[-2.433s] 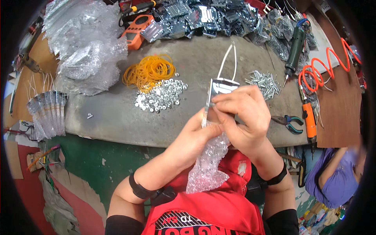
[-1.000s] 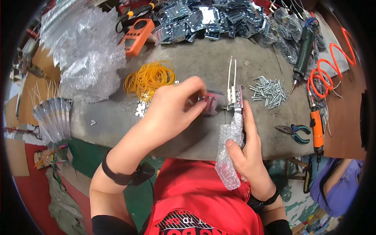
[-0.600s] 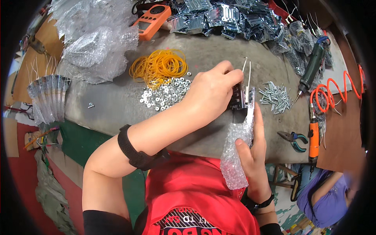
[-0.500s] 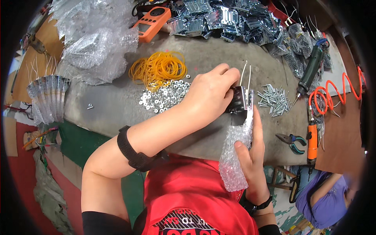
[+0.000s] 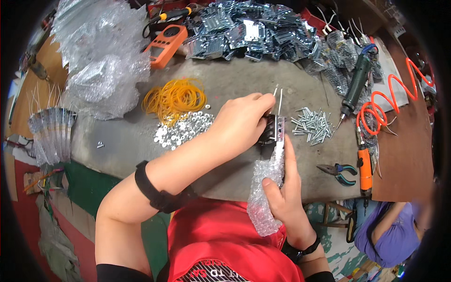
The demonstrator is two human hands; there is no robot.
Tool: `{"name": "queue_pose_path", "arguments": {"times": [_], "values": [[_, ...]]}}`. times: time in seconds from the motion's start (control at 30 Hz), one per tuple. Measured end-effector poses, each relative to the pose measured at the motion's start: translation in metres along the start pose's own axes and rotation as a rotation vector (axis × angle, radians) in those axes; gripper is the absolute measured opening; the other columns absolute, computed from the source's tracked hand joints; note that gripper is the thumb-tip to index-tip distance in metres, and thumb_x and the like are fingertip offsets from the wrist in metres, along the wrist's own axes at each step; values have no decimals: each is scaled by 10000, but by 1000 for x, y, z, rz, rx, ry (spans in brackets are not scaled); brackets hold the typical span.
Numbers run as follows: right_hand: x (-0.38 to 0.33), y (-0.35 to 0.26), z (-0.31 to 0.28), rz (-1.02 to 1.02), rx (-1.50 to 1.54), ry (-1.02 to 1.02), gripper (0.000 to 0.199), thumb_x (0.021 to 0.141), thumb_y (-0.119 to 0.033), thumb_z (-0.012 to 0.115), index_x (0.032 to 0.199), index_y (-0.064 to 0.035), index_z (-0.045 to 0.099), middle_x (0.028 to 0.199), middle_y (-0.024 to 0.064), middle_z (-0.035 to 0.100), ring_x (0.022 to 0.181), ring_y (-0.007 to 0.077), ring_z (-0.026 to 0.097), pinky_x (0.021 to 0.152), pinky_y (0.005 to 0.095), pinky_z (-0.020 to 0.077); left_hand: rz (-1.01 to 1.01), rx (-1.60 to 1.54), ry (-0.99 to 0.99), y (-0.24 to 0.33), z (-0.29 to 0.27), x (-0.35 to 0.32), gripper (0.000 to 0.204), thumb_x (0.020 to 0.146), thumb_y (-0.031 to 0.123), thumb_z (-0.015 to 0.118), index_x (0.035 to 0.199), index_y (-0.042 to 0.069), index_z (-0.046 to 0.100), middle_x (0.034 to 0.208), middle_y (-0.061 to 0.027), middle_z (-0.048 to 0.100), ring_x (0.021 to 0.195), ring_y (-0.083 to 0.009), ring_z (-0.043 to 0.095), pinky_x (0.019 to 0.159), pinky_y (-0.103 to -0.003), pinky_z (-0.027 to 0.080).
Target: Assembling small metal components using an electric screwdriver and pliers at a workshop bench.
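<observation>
**Ana:** Head view first: what do the two hands have hold of?

**Ben:** The left hand [image 5: 242, 123] reaches across the body, its fingers curled shut over the top of a small dark metal part [image 5: 274, 134] with two thin wire prongs sticking up just past the fingertips. The right hand [image 5: 286, 197] is below it, thumb pressed against a strip of bubble wrap [image 5: 264, 197] and the other fingers lying straight up along the far side, so the wrap is pinched between thumb and fingers.

**Ana:** Where is the metal part relative to those fingers?

**Ben:** Right at the tips of the right fingers, at the upper end of the wrap, and under the left fingertips. Both hands touch it. How much of it sits inside the wrap I cannot tell.

**Ana:** And around them?

**Ben:** Just right of the left fingertips lies a pile of screws [image 5: 312, 126]. Left of the left wrist are silver washers [image 5: 183, 131], with yellow rubber bands [image 5: 174, 97] beyond them. Blue-handled pliers [image 5: 339, 172] lie right of the right fingers, on the grey tabletop [image 5: 235, 87]. An orange meter [image 5: 165, 44] sits well beyond the fingers.
</observation>
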State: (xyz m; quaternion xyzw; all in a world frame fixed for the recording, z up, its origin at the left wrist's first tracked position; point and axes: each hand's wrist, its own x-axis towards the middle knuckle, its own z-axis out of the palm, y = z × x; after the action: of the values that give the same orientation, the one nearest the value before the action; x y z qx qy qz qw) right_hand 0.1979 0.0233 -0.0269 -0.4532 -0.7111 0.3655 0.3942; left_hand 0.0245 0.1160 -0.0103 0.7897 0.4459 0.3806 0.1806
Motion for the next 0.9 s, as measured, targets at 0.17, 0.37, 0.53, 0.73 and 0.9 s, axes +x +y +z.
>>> {"name": "queue_pose_path", "arguments": {"times": [0.17,0.37,0.53,0.73,0.9], "values": [[-1,-2,-1,28,-40,-19,793,748,-124,586,1435,72,242,1380,290,400,1246,433,422,1062,456,315,-71,43,6,6,-3,-7,172,748,-27,588,889,28,507,857,-157,601,751,-367,615,649,-419,491],[0,0,0,-36,-16,32,777,747,-104,587,1424,82,254,1374,300,400,1253,441,430,1059,453,334,-272,-110,70,26,12,-20,293,810,-15,605,1088,18,523,1061,-172,603,747,-271,657,613,-340,513],[-1,2,1,-91,-40,75,764,742,-86,585,1415,89,267,1364,303,407,1243,443,444,1044,451,359,-329,-330,-11,50,2,-52,413,838,-43,593,1238,17,511,1379,-192,417,993,-264,664,741,-310,564],[-4,2,6,-161,-107,82,771,736,-88,588,1411,99,267,1357,312,408,1242,453,441,1036,463,367,-157,-99,38,54,7,-74,487,774,-33,647,1242,19,526,1362,-210,457,1030,-304,637,757,-331,574],[-22,-11,18,-171,-72,17,796,760,-157,594,1412,124,233,1369,339,376,1240,464,438,1036,469,363,-54,84,52,56,-7,-97,568,724,156,758,1225,5,537,1249,-184,550,903,-311,661,716,-357,557]]}}
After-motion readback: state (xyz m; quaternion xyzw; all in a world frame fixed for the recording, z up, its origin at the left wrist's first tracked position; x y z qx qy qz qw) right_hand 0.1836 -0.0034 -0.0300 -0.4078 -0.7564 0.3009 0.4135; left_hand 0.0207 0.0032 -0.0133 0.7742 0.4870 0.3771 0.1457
